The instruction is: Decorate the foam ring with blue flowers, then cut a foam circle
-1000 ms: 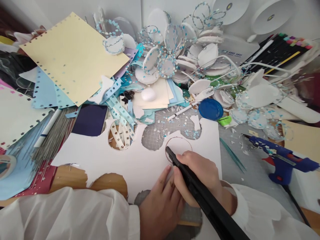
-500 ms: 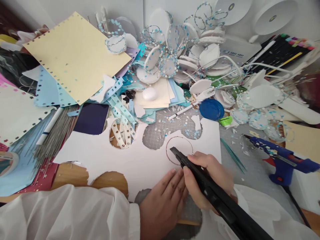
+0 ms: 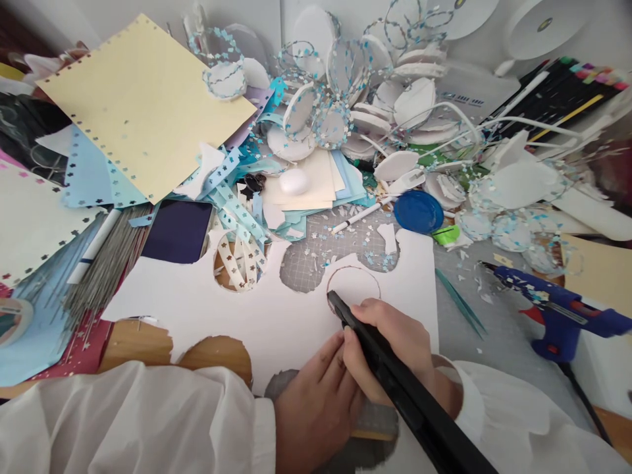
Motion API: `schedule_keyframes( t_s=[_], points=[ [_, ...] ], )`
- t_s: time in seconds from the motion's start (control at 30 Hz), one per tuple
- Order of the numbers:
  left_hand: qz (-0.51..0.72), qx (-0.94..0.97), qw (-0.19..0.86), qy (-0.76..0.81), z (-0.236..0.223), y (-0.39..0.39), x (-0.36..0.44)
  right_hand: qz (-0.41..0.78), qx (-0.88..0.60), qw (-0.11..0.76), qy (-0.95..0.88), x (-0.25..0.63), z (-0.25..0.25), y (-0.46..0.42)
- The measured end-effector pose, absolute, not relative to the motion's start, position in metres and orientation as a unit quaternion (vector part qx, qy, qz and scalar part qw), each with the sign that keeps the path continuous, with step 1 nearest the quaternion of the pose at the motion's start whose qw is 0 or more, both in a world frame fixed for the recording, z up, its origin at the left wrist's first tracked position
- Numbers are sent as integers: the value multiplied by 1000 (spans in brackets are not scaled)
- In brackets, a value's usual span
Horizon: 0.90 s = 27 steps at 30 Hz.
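My right hand (image 3: 395, 349) is wrapped round a black utility knife (image 3: 390, 375). Its front end touches the left edge of a thin, brownish circle outline (image 3: 358, 284) on a white foam sheet (image 3: 269, 319). Any blade is hidden at this angle. Just below the circle, my left hand (image 3: 316, 405) lies flat on the sheet, palm down, with fingers stretched out and near the right hand. Several rounded cutouts break the sheet's edges, and its lower holes lie close to my left hand.
A blue glue gun (image 3: 557, 306) and teal tweezers (image 3: 460, 303) lie to the right. White foam discs (image 3: 417, 105) and blue-speckled wire loops crowd the back. Punched coloured paper (image 3: 148, 108), thin wires (image 3: 116, 270) and a dark box-like item (image 3: 178, 230) stand left.
My right hand has moved left with the knife, whose tip has gone from inside the circle to its left edge. My left hand stays flat in place. The view has shifted slightly.
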<state>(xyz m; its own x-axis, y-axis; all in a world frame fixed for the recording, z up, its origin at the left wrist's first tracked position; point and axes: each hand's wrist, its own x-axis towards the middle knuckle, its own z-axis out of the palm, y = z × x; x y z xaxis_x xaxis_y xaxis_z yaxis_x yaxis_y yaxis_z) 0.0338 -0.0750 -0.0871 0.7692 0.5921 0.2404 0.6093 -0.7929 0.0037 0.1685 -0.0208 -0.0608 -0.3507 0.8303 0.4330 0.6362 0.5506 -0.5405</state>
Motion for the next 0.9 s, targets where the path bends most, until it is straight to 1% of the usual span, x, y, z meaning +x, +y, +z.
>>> schedule_keyframes(
  t_s=[0.2,0.47,0.8,0.9],
  points=[
    [-97,-942,29,-319,-87,-77,34,147,-446,333,-818,168,-60,-19],
    [-109,-941,38,-318,-88,-74,34,173,-363,351,-846,174,-55,-15],
    [-86,-937,43,-336,-89,-76,36,287,-231,290,-883,205,-64,8],
    [-94,-942,36,-320,-87,-73,33,315,-218,272,-883,211,-63,15]
  ],
)
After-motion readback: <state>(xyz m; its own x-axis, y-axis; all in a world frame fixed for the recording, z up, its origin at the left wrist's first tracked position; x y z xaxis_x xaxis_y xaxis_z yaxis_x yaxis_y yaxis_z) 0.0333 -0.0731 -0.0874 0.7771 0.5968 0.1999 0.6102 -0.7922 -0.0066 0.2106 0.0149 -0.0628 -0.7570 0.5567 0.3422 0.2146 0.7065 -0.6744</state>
